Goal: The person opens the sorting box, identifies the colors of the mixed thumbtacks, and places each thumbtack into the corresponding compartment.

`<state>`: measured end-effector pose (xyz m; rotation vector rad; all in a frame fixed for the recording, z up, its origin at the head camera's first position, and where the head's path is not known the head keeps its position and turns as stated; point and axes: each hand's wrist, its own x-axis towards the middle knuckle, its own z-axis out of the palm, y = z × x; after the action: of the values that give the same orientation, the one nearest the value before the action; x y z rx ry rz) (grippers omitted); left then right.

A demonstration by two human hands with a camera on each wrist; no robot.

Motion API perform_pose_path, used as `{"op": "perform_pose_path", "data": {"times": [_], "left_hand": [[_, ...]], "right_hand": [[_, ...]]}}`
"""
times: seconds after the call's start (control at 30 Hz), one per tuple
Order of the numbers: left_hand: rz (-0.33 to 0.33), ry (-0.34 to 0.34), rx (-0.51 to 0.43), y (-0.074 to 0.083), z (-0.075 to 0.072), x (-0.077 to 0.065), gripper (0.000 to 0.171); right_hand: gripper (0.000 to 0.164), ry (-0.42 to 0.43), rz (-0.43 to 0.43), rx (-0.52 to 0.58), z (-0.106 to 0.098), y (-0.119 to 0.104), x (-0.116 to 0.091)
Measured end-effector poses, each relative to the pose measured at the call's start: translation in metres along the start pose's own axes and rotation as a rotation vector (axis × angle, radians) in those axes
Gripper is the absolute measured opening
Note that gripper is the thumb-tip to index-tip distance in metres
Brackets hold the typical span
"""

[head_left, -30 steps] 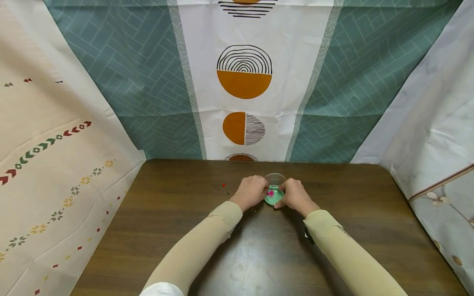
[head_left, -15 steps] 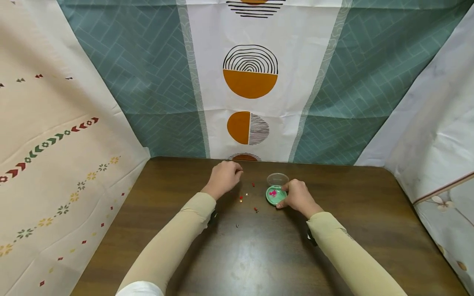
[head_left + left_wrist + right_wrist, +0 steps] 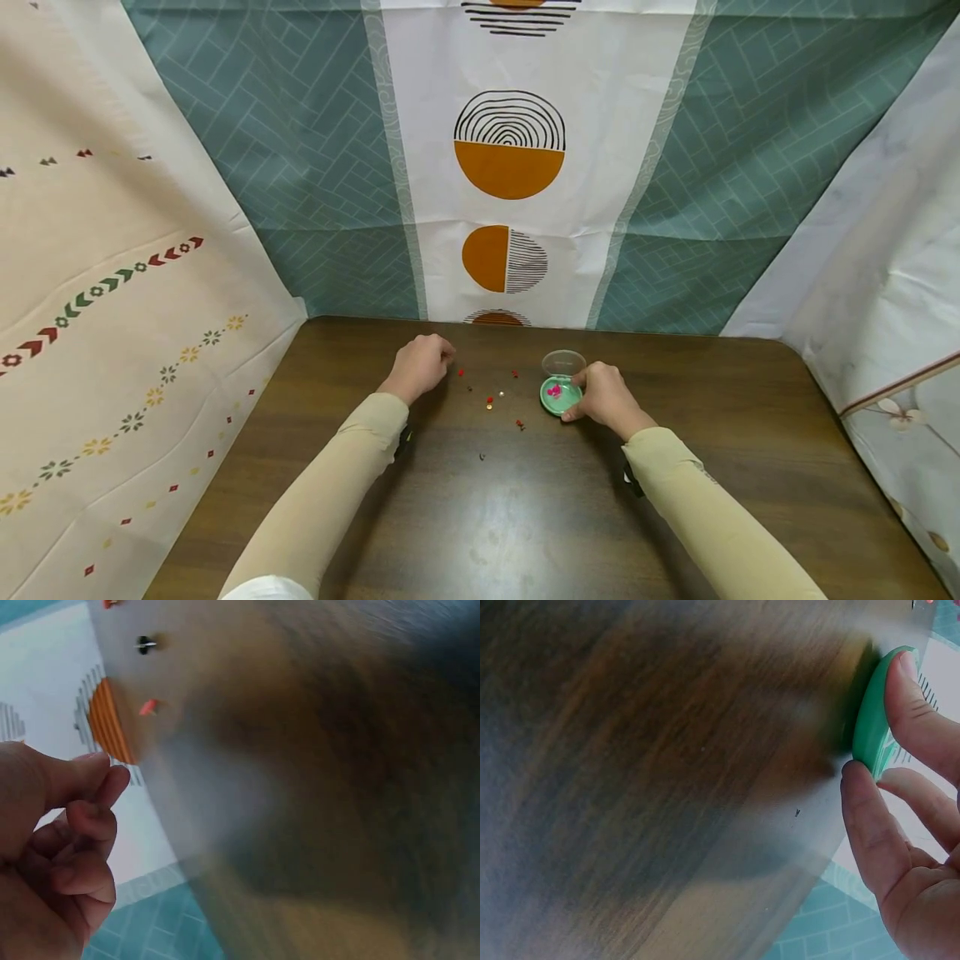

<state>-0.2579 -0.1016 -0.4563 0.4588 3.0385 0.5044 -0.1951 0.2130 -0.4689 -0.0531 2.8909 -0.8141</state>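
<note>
Two bare hands in pale yellow sleeves work over a dark brown wooden counter. Right of the frame's middle, the right hand grips the right edge of a small round green plastic case, thumb at its lower rim and fingers at its upper rim. The case's clear round lid is tipped back behind it, and bright pink pieces lie inside the green base.

Left of the middle, the left hand has its fingers curled in, thumb and index tips together, with no object visible between them. Just beside its fingertips, to the right, lies a small red pin-like piece; the left wrist view also shows a black pin-like piece with a metal point. Between the hands, more tiny red, white and gold pieces are scattered, and a small dark piece lies lower. Teal-and-white patterned cloth hangs across the upper frame.
</note>
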Motion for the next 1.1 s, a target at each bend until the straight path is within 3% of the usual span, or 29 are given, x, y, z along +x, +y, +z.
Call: {"op": "perform_pose_path", "data": {"times": [0.17,0.37,0.7,1.1], "left_hand": [[0.023,-0.061,0.039,-0.005,0.011,0.0,0.021],[0.04,-0.084,0.067,-0.004,0.021,0.0,0.019],[0.073,-0.08,0.088,0.0,0.029,0.002,0.019],[0.071,-0.066,0.132,0.003,0.025,-0.002,0.012]], "right_hand": [[0.068,-0.001,-0.006,-0.003,0.001,0.001,0.001],[0.068,-0.003,0.0,-0.007,0.002,0.002,0.002],[0.066,0.0,-0.008,-0.007,0.002,0.002,0.001],[0.063,0.008,-0.023,0.0,0.001,0.002,0.0]]}}
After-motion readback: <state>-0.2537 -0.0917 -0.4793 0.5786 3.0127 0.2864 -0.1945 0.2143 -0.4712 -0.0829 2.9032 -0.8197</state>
